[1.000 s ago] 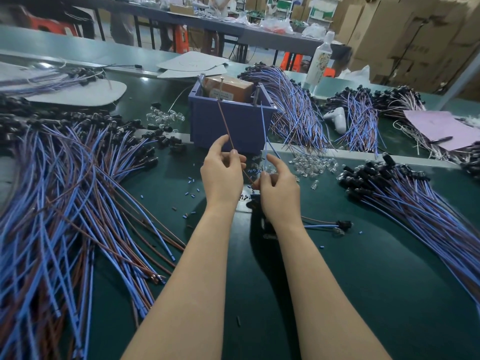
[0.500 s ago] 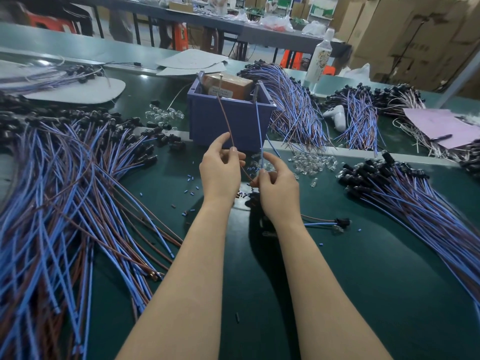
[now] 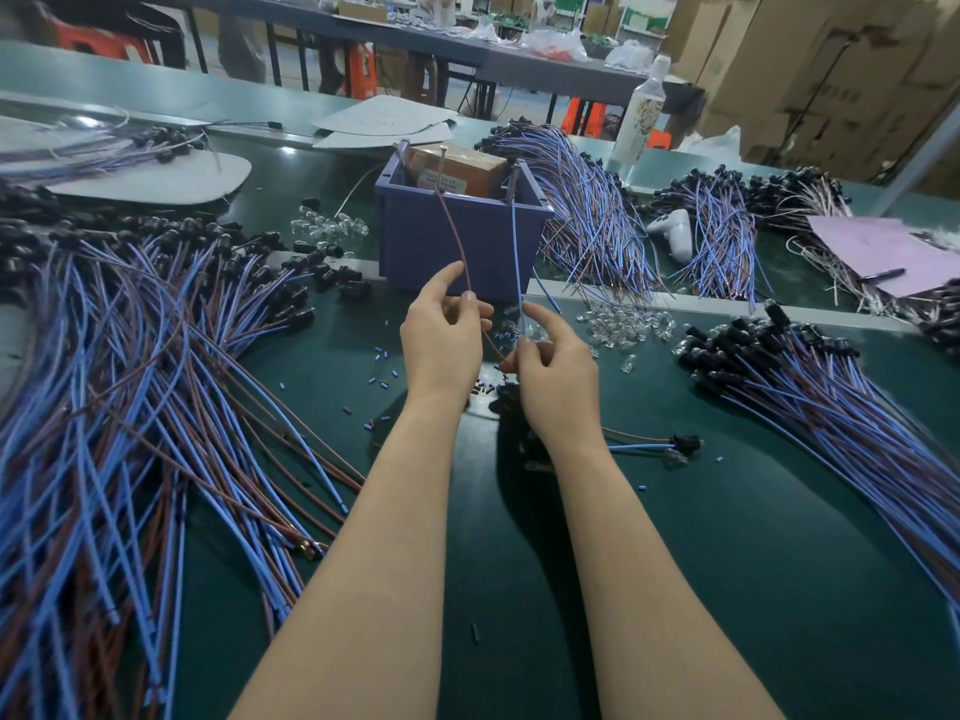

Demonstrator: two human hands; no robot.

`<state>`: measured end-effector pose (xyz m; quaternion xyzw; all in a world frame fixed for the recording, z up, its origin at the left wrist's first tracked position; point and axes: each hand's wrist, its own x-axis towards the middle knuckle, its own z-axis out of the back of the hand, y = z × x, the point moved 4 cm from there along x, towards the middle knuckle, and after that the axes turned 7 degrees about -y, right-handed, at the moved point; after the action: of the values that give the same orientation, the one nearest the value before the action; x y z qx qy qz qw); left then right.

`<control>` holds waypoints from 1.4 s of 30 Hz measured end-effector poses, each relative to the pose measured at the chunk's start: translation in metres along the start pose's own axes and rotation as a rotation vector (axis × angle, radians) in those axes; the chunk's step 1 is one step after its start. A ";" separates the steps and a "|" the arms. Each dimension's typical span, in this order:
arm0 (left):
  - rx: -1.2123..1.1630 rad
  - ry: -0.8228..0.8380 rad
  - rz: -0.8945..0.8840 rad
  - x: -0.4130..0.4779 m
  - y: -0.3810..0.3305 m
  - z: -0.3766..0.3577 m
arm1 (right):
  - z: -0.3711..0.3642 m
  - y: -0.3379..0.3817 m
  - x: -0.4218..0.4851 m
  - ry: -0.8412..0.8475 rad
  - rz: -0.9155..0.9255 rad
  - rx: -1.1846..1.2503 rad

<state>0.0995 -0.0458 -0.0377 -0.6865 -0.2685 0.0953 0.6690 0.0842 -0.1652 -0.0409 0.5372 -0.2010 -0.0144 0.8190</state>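
Note:
My left hand (image 3: 442, 337) pinches a thin brown wire (image 3: 456, 236) that rises up in front of the blue box (image 3: 457, 241). My right hand (image 3: 558, 379) pinches a thin blue wire (image 3: 517, 257) standing upright beside the brown one; both wires run down to my right fingertips, where their lower ends are hidden. The two hands are close together above the dark green table (image 3: 675, 537). Small blue and brown sleeve pieces (image 3: 382, 356) lie scattered under and around the hands.
A large fan of blue and brown wires with black ends (image 3: 130, 407) fills the left. Another such bundle (image 3: 831, 397) lies at right. Clear bulbs (image 3: 623, 322) sit behind my right hand. One finished wire pair (image 3: 654, 444) lies by my right wrist. A bottle (image 3: 641, 116) stands behind.
The brown wire has bent more to the left as my left hand slid slightly up it. The right hand's forefinger has lifted along the blue wire. The hands stay in place.

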 end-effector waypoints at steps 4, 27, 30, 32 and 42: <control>-0.001 0.009 -0.003 0.000 0.000 -0.001 | 0.000 -0.001 0.000 0.001 0.001 -0.003; 0.001 0.071 0.003 -0.001 -0.003 -0.005 | -0.001 -0.002 0.002 -0.013 -0.001 0.033; 0.005 0.075 0.002 0.000 -0.004 -0.005 | -0.001 -0.002 0.002 -0.009 -0.004 0.037; 0.012 0.078 -0.005 0.000 -0.003 -0.005 | -0.001 -0.002 0.001 -0.007 -0.007 0.045; 0.022 -0.010 -0.013 -0.001 -0.002 -0.004 | -0.003 -0.002 0.002 -0.008 -0.016 0.046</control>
<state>0.1000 -0.0497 -0.0357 -0.6769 -0.2750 0.0973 0.6758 0.0876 -0.1638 -0.0428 0.5573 -0.2000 -0.0184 0.8056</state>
